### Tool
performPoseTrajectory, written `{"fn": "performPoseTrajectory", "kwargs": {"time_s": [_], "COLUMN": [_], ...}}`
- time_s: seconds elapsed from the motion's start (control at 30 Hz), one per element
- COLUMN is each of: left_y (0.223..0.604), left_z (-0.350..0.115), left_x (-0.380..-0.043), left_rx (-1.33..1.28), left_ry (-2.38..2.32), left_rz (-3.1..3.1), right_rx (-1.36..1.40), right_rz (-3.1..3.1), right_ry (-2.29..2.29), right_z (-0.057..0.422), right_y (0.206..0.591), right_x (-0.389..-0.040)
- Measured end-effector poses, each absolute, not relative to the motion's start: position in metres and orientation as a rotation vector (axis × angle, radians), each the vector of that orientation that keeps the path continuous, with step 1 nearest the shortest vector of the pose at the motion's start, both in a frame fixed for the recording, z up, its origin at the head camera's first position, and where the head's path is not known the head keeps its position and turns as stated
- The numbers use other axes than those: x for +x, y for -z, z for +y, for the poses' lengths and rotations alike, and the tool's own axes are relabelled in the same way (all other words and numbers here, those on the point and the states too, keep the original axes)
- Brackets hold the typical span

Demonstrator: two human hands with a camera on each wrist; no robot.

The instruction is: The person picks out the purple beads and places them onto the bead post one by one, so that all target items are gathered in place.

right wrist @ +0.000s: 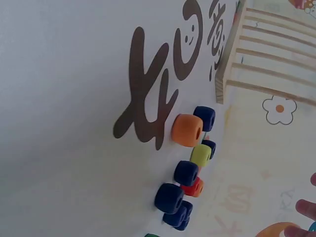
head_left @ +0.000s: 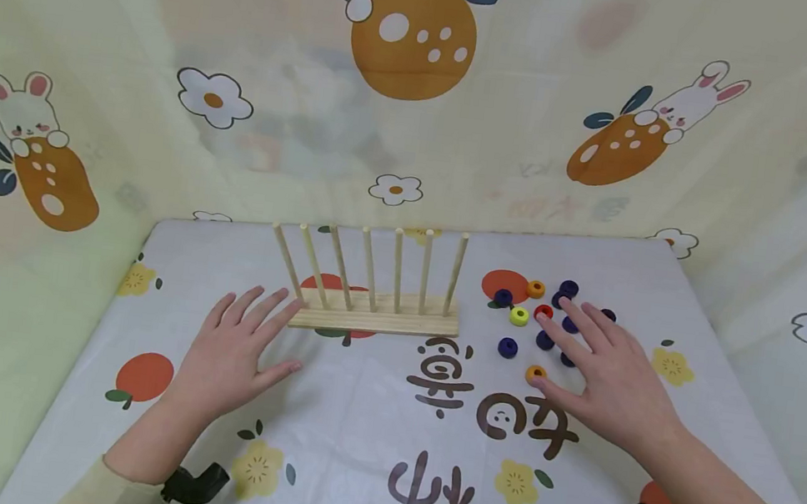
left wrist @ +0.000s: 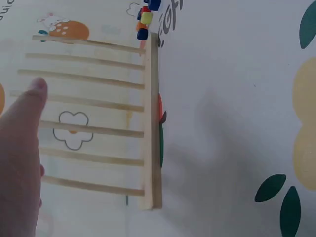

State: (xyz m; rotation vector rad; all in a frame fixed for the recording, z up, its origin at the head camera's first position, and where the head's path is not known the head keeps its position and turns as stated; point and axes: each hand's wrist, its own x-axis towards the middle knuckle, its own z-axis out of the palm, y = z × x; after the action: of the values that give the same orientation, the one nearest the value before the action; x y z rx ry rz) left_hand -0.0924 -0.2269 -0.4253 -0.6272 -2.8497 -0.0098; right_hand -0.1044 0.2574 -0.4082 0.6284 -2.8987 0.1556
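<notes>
A wooden rack (head_left: 374, 323) has a flat base and a row of several upright pegs, all bare. My left hand (head_left: 228, 352) is spread beside its left end, fingers straight, holding nothing; in the head view its index fingertip overlaps the base's corner. Loose beads lie right of the rack: several dark blue beads (right wrist: 168, 198), a yellow bead (right wrist: 200, 155), a red bead (right wrist: 190, 189) and orange beads (right wrist: 183, 130). My right hand (head_left: 618, 379) is spread over the right side of this group, hiding part of it. In the right wrist view its fingertips appear apart from the beads.
A white printed tablecloth (head_left: 340, 463) covers the table, with fruit, flowers and brown lettering on it. A patterned curtain (head_left: 293, 163) hangs behind the table and along its sides. Each wrist wears a black device (head_left: 195, 485).
</notes>
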Motion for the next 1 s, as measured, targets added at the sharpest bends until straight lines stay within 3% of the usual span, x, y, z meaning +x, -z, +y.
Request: {"fn": "performPoseTrajectory", "kwargs": {"time_s": [1.0], "left_y": [0.461], "left_z": [-0.261], "left_x": [-0.122], "left_rx": [-0.350], "left_ry": [0.482], "left_rz": [-2.984], "right_rx": [0.396], "right_rz": [-3.073], "right_ry": [-0.307], "right_z": [0.301], "right_y": [0.441], "right_x": [-0.118]}}
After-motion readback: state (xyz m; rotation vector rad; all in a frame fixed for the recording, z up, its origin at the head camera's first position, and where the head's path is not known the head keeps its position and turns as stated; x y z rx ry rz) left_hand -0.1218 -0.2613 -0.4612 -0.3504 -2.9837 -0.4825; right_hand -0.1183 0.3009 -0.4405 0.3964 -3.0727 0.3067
